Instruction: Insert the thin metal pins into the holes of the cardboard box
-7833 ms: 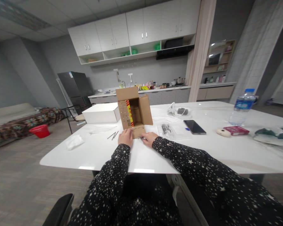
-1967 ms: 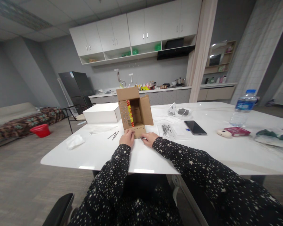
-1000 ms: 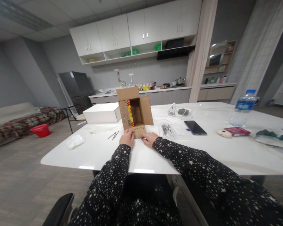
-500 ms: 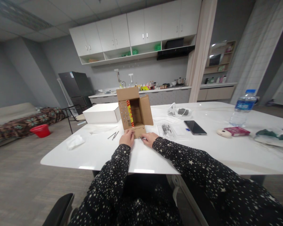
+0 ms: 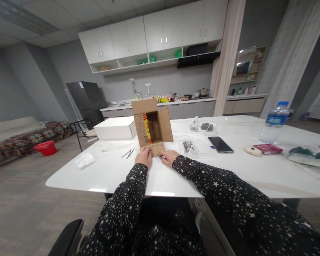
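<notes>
Box: a small brown carton (image 5: 152, 128) stands on the white bench (image 5: 176, 170), near its front edge and right before the person. Its mouth faces the camera, with 4 flaps spread wide.
Inside: a red and yellow strip (image 5: 146, 128) shows along the left wall.
Flaps: the left flap and the bottom flap carry rows of small dots; the bottom flap (image 5: 156, 147) lies flat on the bench.
Left hand (image 5: 143, 156): rests at the left end of the bottom flap, fingers curled against it. Whether it pinches anything, I cannot tell.
Right hand (image 5: 169, 156): lies at the right end of the same flap, fingers bent and touching the cardboard. Its grip cannot be told either.
Sleeves: both are black with white stars.
Left of box: 2 thin metal pins (image 5: 128, 153) lie on the bench, a crumpled tissue (image 5: 84, 160) further left, a white box (image 5: 115, 128) behind.
Right of box: a clear bag (image 5: 190, 147) with dark small parts, then a phone (image 5: 220, 144), face up.
Far right: a water bottle (image 5: 274, 122) stands upright, a red pack (image 5: 264, 148) near it.
</notes>
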The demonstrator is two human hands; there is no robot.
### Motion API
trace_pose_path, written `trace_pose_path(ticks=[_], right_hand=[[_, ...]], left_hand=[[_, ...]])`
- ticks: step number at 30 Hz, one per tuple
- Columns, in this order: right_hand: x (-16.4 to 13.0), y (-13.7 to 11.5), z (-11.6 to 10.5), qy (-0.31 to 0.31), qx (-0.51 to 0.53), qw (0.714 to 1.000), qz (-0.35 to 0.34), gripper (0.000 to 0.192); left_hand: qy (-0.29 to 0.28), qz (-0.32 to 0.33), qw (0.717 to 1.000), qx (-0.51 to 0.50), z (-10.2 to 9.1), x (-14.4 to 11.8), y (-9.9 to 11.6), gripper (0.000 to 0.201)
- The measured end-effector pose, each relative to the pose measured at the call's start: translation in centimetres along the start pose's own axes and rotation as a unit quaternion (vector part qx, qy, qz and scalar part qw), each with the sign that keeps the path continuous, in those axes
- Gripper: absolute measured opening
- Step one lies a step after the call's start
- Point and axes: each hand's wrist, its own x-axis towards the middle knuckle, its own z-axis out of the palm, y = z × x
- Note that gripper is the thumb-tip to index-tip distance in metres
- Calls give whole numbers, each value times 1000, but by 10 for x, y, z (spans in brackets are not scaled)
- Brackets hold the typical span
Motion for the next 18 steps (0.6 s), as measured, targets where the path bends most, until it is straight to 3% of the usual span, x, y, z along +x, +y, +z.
trace_pose_path(ticks=[18], right_hand=[[0,-1,-1,-6,3,1000,9,30]], left_hand=[[10,-11,1000,1,0,0,1,24]])
